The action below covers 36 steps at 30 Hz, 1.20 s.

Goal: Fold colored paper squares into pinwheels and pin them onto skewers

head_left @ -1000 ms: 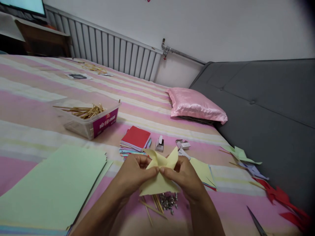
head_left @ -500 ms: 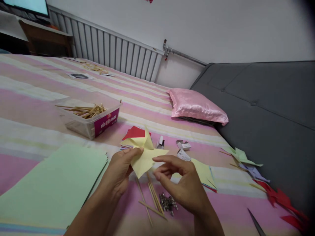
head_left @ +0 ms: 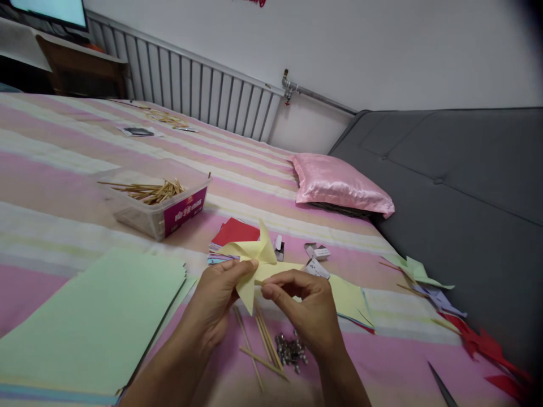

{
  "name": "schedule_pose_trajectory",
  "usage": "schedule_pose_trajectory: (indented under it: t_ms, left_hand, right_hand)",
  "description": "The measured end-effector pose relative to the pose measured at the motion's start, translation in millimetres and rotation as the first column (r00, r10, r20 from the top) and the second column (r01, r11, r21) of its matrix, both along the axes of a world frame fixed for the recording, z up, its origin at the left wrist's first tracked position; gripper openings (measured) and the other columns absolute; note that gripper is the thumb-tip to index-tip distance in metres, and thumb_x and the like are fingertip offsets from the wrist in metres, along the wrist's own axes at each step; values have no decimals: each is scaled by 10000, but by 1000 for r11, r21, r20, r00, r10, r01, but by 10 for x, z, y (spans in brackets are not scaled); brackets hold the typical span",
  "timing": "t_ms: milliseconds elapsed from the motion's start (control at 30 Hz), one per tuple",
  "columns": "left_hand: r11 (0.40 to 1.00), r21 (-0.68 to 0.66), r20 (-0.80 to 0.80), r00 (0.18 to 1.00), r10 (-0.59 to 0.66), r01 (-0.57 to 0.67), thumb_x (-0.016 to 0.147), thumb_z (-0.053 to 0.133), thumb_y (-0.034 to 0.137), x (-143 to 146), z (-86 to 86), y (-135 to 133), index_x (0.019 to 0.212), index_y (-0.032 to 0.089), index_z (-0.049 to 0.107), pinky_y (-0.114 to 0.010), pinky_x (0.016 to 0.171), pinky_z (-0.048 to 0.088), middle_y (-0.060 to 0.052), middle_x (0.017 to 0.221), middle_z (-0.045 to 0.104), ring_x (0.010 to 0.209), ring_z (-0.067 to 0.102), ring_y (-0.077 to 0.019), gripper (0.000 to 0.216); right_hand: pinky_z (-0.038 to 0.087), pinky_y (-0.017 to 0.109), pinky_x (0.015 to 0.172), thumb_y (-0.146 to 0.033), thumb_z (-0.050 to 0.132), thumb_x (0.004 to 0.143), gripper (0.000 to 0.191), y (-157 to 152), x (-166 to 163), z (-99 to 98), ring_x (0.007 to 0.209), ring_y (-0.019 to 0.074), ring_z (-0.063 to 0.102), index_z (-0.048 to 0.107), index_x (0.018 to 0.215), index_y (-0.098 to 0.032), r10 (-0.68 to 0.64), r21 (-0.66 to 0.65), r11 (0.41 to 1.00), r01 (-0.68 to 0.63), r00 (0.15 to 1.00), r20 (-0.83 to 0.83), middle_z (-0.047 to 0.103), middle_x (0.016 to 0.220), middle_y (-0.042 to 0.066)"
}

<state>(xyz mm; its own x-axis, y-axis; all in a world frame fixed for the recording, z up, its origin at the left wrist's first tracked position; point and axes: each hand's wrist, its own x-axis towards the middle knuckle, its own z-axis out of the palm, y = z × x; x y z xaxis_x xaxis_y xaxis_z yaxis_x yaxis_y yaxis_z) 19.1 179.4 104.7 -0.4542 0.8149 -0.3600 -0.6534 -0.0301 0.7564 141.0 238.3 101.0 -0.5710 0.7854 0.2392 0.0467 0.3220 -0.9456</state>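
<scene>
A pale yellow paper pinwheel with partly folded blades is held up in front of me. My left hand is closed on it, the thumb pressing at its middle. My right hand pinches the tip of one paper flap between thumb and forefinger. Just below lie several thin wooden sticks and a small heap of shiny metal pieces. Behind the pinwheel sits a stack of coloured paper squares with red on top. Yellow paper sheets lie right of my right hand.
A clear plastic box of sticks stands left, behind large green sheets. Small opened boxes lie past my hands. Finished pinwheels rest by the grey headboard; a dark pointed blade lies front right. A pink pillow is farther back.
My right hand has gone from loosely curled fingers beside the paper to pinching a flap tip. The pinwheel has shifted slightly right and its lower blade is now bent in.
</scene>
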Motion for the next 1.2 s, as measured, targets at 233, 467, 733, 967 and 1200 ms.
schedule_pose_trajectory:
  t_ms: [233,467,733,967,1200]
  left_hand:
    - [1000,-12,-76,997,28,-29,549,752,256,71,-44,21,619,109,645,-214,532,390,-10,567,625,523,528,-102,195]
    - [999,-18,-207,978,36,-41,574,740,284,94,-89,31,669,95,674,-220,560,379,-23,594,634,559,532,-111,221]
    - [999,-24,-320,947,37,-47,595,732,327,106,-103,24,620,107,667,-211,522,347,-10,568,607,523,488,-97,231]
    - [998,-37,-364,931,29,-46,592,727,308,118,-59,12,565,127,663,-213,505,341,6,519,575,497,475,-99,194]
    - [998,-32,-395,918,43,-61,588,733,293,117,-57,13,532,130,641,-198,492,324,19,505,556,492,455,-85,195]
  right_hand:
    - [460,180,480,-313,685,714,151,10,-27,-53,553,129,642,661,684,-166,-100,-128,987,99,995,-8,678,595,14]
    - [449,175,462,-336,686,704,188,6,-43,-92,537,132,645,621,680,-162,-162,-154,975,161,987,6,665,558,12]
    - [441,193,439,-342,692,680,210,5,-71,-69,532,152,647,590,646,-161,-194,-200,961,189,981,-6,636,545,3]
    - [423,202,452,-357,698,679,229,23,-59,-69,526,137,616,583,632,-164,-195,-205,960,192,981,6,617,560,-3]
    - [414,203,459,-363,705,675,227,35,-57,-78,517,119,574,616,629,-160,-191,-190,963,191,981,16,620,578,3]
